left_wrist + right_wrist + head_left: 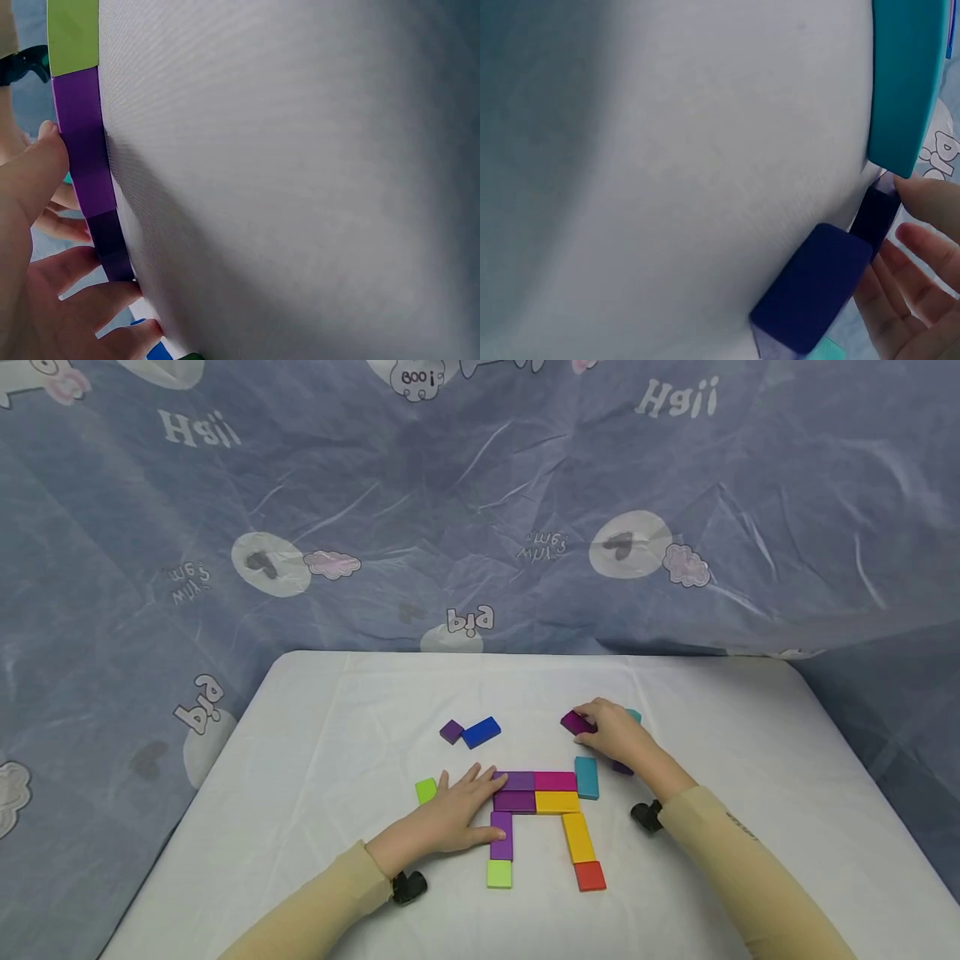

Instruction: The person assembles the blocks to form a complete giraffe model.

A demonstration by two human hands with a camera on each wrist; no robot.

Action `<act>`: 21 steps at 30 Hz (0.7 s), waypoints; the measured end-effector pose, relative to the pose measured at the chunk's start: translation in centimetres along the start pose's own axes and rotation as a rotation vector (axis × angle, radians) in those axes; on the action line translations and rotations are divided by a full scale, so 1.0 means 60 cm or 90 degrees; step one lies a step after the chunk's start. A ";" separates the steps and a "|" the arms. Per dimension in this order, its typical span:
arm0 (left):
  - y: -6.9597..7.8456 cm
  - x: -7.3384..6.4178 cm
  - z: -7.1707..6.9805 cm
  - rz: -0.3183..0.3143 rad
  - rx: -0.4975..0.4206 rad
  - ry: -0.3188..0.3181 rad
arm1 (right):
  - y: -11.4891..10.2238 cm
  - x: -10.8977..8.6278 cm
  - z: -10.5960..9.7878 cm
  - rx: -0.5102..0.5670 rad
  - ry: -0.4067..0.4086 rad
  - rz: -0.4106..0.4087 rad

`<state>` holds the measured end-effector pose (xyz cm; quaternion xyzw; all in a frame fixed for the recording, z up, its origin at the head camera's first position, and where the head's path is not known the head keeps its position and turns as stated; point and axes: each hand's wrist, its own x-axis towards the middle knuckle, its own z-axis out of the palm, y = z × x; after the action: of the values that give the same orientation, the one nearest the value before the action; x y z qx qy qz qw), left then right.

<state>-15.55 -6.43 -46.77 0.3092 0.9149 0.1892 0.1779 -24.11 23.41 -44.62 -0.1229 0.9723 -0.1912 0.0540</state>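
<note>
The right hand (618,735) pinches a purple block (576,722); the backdrop (465,502) reads "Hgii".

Covered Up and Cut Short

Can make out only a corner of a teal block (635,715) behind the right hand (619,735), and only part of a dark block (622,767) under the wrist (663,775). Cannot see the gripped end of a purple block (576,723), nor the rest of a lime block (425,789) beyond the left hand (459,814). Cannot read the tiny lettering (741,827) on the right sleeve (750,881), nor follow that sleeve past the bottom edge.
</note>
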 end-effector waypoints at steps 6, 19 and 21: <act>-0.002 0.002 0.001 0.004 0.004 0.004 | 0.000 -0.001 0.003 0.001 0.000 0.014; 0.000 0.002 -0.002 -0.001 0.000 -0.001 | 0.028 0.006 -0.002 0.091 -0.068 -0.012; -0.001 0.002 -0.002 -0.001 -0.001 -0.001 | 0.032 0.006 -0.003 0.101 -0.072 0.002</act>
<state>-15.71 -6.43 -46.72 0.3086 0.9148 0.1892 0.1791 -24.90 25.13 -45.21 -0.1274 0.9498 -0.2602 0.1182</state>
